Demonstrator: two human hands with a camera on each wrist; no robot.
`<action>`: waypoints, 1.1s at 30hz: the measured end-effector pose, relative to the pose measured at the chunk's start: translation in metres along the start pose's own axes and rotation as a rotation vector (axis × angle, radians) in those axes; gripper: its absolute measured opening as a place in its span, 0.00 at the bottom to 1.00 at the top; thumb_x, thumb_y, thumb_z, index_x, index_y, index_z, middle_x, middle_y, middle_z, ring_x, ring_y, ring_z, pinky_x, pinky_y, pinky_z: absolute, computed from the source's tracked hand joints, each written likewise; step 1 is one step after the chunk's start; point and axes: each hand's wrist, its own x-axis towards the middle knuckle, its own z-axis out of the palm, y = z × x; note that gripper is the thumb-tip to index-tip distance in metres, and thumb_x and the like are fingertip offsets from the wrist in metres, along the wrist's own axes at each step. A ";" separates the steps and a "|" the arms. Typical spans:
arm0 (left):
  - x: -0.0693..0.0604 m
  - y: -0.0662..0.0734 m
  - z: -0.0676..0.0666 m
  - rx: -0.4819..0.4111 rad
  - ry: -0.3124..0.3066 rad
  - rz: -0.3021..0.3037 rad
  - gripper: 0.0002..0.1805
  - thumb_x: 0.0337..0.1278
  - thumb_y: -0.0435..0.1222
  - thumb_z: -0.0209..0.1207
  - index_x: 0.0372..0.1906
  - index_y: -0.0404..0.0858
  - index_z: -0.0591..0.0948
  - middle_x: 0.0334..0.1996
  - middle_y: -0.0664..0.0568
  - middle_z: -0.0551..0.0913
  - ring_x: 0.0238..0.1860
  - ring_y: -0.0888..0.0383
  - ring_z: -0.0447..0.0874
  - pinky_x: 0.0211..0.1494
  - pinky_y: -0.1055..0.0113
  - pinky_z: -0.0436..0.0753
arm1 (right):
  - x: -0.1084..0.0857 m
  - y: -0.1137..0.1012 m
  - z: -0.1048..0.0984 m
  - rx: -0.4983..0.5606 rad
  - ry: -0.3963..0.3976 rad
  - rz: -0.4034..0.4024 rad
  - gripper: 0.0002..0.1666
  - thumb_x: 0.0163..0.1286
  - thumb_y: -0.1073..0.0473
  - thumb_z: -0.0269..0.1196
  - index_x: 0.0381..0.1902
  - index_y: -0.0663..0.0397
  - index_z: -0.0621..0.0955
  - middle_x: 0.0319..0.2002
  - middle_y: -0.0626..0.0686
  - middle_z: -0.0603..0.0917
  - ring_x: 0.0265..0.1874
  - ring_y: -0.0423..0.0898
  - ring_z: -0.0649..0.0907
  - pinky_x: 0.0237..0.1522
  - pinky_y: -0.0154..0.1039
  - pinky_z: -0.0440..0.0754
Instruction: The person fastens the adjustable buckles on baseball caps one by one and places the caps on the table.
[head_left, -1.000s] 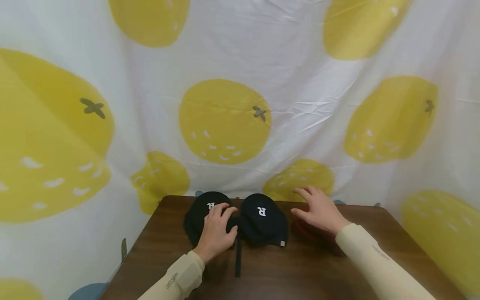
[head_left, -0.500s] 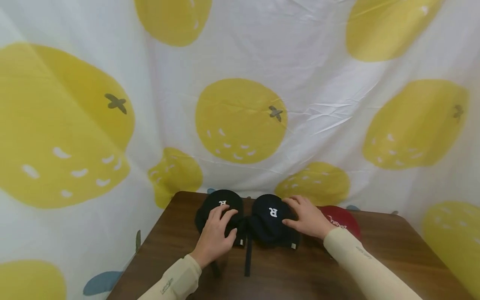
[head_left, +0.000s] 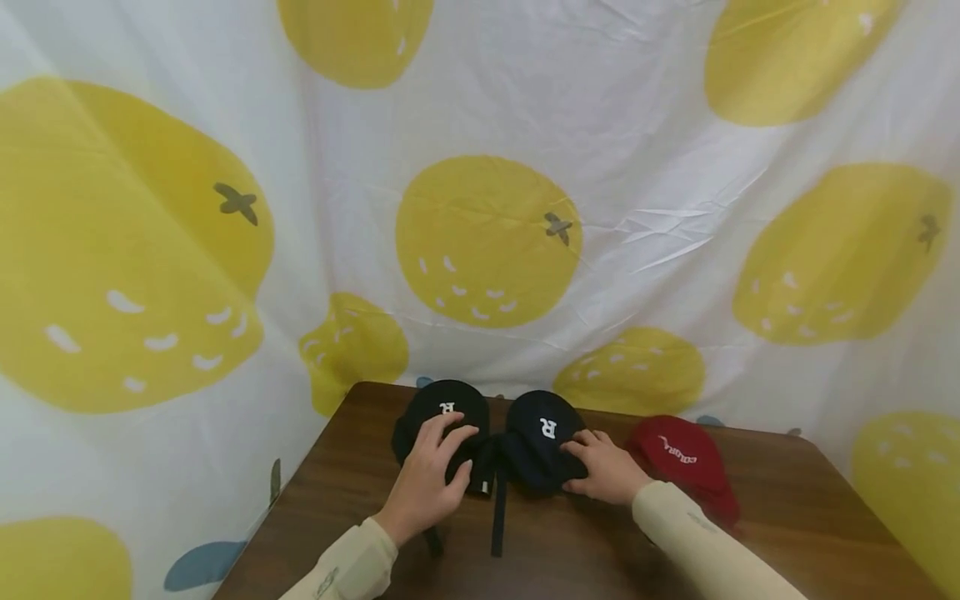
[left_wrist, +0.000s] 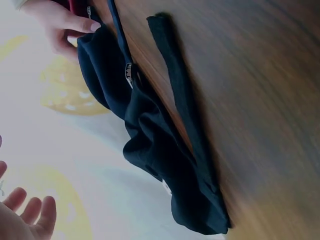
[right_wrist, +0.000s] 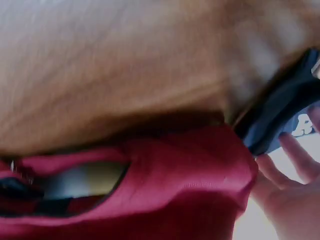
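A black cap with a white R stands at the left, and a navy cap with the same letter is beside it. My left hand is in front of the black cap, fingers spread and slightly bent; the left wrist view shows its fingers apart from the fabric. My right hand grips the navy cap's right side, fingers on the crown and thumb at the lower edge. Right of that hand lies a red cap with white lettering, large and near in the right wrist view.
The caps are along the far part of a brown wooden table. A dark strap hangs toward me between the two dark caps. Behind the table hangs a white curtain with yellow fruit prints.
My right hand has moved left and down, from over the red cap to the navy cap, which it now grips. The red cap is uncovered. My left hand stays near the black cap.
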 end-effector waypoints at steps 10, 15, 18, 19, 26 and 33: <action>0.000 0.000 -0.001 -0.014 0.059 0.060 0.22 0.60 0.32 0.63 0.61 0.43 0.79 0.67 0.48 0.69 0.69 0.49 0.65 0.57 0.54 0.80 | 0.000 -0.002 0.005 -0.017 0.177 -0.075 0.16 0.60 0.57 0.74 0.47 0.45 0.88 0.40 0.44 0.86 0.39 0.44 0.86 0.40 0.47 0.84; -0.001 -0.002 0.000 -0.016 0.079 0.084 0.22 0.59 0.31 0.63 0.60 0.42 0.80 0.66 0.46 0.70 0.68 0.47 0.67 0.54 0.55 0.81 | -0.001 0.001 -0.004 0.047 0.245 -0.031 0.10 0.62 0.57 0.74 0.42 0.44 0.89 0.36 0.41 0.87 0.35 0.42 0.85 0.38 0.48 0.84; 0.000 -0.004 0.000 -0.014 0.090 0.093 0.22 0.58 0.31 0.63 0.59 0.41 0.80 0.66 0.45 0.70 0.68 0.47 0.66 0.54 0.55 0.81 | 0.001 0.002 -0.012 0.059 0.267 -0.023 0.08 0.64 0.58 0.72 0.41 0.44 0.88 0.35 0.42 0.86 0.32 0.42 0.84 0.35 0.47 0.83; 0.001 -0.004 -0.001 -0.012 0.092 0.095 0.22 0.58 0.31 0.63 0.59 0.40 0.80 0.66 0.46 0.70 0.68 0.47 0.66 0.55 0.55 0.81 | 0.002 0.002 -0.015 0.061 0.275 -0.018 0.08 0.64 0.58 0.72 0.41 0.43 0.87 0.36 0.42 0.86 0.32 0.42 0.84 0.36 0.47 0.83; 0.003 -0.004 -0.003 -0.012 0.085 0.093 0.22 0.59 0.31 0.62 0.60 0.41 0.80 0.67 0.46 0.70 0.68 0.48 0.66 0.57 0.54 0.80 | 0.009 0.004 -0.027 0.041 0.312 -0.003 0.09 0.65 0.58 0.72 0.42 0.41 0.86 0.36 0.41 0.86 0.33 0.41 0.82 0.41 0.47 0.83; 0.002 -0.005 -0.003 -0.020 0.090 0.094 0.25 0.57 0.29 0.64 0.62 0.43 0.78 0.68 0.46 0.69 0.69 0.47 0.65 0.57 0.54 0.80 | 0.013 0.005 -0.033 0.076 0.323 -0.012 0.04 0.67 0.59 0.70 0.35 0.44 0.83 0.26 0.38 0.78 0.26 0.39 0.77 0.33 0.44 0.79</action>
